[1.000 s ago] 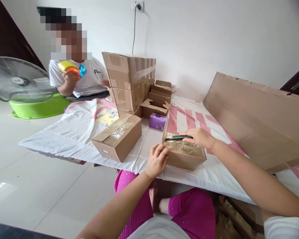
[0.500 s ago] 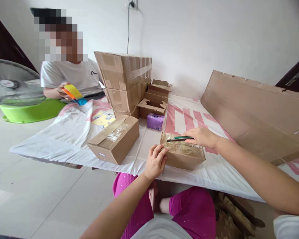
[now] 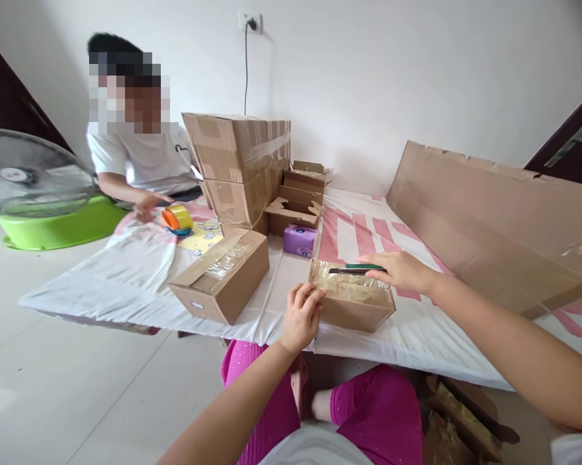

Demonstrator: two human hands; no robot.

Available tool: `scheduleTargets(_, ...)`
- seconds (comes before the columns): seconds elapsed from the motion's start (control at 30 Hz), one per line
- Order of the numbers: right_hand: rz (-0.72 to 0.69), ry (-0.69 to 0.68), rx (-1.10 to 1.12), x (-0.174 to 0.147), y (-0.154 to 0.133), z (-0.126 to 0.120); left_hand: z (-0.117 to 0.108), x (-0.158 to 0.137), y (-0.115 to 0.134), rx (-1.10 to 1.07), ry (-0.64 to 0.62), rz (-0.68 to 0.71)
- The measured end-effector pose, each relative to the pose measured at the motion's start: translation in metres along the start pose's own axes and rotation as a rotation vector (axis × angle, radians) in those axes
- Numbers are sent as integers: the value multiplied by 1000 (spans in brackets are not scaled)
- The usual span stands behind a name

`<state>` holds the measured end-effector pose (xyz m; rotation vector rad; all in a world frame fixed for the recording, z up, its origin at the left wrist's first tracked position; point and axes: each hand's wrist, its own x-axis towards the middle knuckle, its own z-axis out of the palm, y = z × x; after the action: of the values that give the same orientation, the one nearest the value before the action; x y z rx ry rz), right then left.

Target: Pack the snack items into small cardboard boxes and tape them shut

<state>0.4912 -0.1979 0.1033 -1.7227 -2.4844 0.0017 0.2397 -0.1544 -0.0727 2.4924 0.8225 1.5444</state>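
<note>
Purple box (image 3: 299,241): on the cloth-covered table (image 3: 281,284), just in front of the open cartons (image 3: 293,224).
Taped box (image 3: 353,314): on the table, right of the purple box and nearer the person; shiny tape (image 3: 358,291) covers its top.
Cutter (image 3: 363,266): also right of the purple box and nearer the person, held along the taped box's top; whether its blade touches cannot be told.
Right hand (image 3: 403,270): thumb and fingers clamped on the cutter's green handle.
Left hand (image 3: 300,318): directly on the person's side of the purple box, bent fingers close together against the taped box's left end; whether they squeeze or merely rest cannot be told.
Closed carton (image 3: 245,279): left of the purple box, nearer the person.
Co-worker's hand (image 3: 146,205): well left of the purple box, near a yellow-orange-blue item (image 3: 177,218).
Cardboard sheet (image 3: 489,226): well right of the purple box.
</note>
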Motion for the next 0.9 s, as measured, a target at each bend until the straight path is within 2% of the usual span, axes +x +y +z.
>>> scheduleTargets(0.17, -54, -29, -3, 33, -20, 14, -2, -3, 1, 9, 0, 1)
scheduleTargets(0.4, -126, -74, 141, 37, -5, 22, -5, -8, 0, 26, 0, 41)
scheduleTargets(0.63, -144, -130, -60, 29, -8, 19, -4, -6, -2, 23, -5, 50)
scheduleTargets(0.8, -190, -120, -139, 21, -7, 17, -5, -5, -3, 32, -2, 64)
scheduleTargets(0.9, -181, -179, -243, 14, -5, 12, -5, -4, -3, 31, -9, 54)
